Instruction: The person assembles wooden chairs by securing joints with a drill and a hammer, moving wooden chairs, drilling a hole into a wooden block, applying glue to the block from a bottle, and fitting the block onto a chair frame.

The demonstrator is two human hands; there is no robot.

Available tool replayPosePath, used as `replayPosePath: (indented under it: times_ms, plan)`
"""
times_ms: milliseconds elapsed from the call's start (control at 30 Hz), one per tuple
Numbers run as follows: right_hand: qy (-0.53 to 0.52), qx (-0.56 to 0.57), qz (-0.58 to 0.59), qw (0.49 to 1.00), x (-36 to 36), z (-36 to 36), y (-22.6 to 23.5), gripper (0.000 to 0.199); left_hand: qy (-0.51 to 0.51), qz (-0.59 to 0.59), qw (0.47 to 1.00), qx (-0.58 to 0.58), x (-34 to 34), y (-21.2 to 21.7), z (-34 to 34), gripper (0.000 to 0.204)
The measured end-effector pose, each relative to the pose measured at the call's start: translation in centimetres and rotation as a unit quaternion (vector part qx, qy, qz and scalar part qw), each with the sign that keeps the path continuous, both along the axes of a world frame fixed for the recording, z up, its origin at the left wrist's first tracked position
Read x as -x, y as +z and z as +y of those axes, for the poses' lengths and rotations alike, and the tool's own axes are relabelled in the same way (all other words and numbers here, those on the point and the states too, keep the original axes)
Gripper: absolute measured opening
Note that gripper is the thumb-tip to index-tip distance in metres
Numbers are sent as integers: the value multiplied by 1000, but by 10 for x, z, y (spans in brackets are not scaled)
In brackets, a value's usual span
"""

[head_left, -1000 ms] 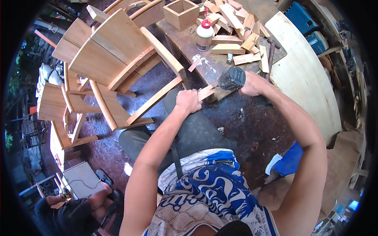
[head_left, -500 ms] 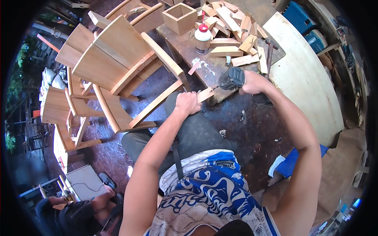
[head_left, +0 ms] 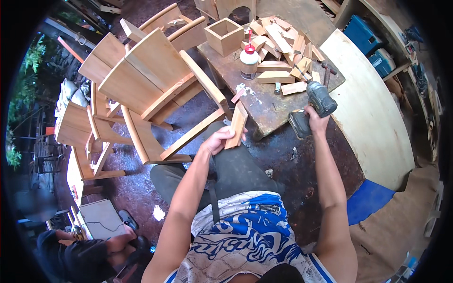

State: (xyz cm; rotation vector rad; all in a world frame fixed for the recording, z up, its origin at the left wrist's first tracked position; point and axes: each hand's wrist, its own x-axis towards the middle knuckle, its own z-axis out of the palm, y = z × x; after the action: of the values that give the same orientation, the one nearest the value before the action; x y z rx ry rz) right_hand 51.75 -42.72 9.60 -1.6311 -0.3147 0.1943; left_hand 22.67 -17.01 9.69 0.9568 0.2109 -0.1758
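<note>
My left hand (head_left: 221,140) grips a short wooden block (head_left: 237,123) with an angled end, held upright over my lap. A cordless drill (head_left: 322,99) is in my right hand (head_left: 318,121), its fingers wrapped round the handle. The drill's body is raised over the right edge of the worktable (head_left: 269,113), with its bit toward the wood pile. Several cut wooden blocks (head_left: 276,76) lie heaped on that table. Beside them stands a white glue bottle (head_left: 248,65) with a red cap. White glue smears mark the table near a small wood scrap (head_left: 238,95).
Left of the table stands an unfinished wooden chair (head_left: 146,70), with more chairs behind it. A square wooden box (head_left: 224,37), a hammer (head_left: 326,73) and a pale curved board (head_left: 373,108) are around the pile. Another person (head_left: 80,254) sits at lower left.
The drill has moved away from the block, to the right and tilted upward. My left hand has turned the block from pointing sideways to upright.
</note>
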Motion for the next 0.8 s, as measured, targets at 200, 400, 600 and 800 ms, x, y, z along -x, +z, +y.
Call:
replayPosePath:
  times_ms: [200, 400, 600, 800]
  plan:
    - [-157, 64, -204, 964, 0, 58, -19, 50, 22, -44, 998, 27, 7, 10, -14, 71]
    - [-139, 13, -217, 966, 2, 60, -34, 43, 237, -4, 971, -38, -4, 5, -41, 55]
    - [-137, 18, -156, 978, -9, 67, -57, 53, 370, 57, 926, 51, -24, -9, -55, 40]
    - [-142, 20, -167, 975, 13, 64, -33, 59, 399, 64, 912, 72, -33, -5, -67, 43]
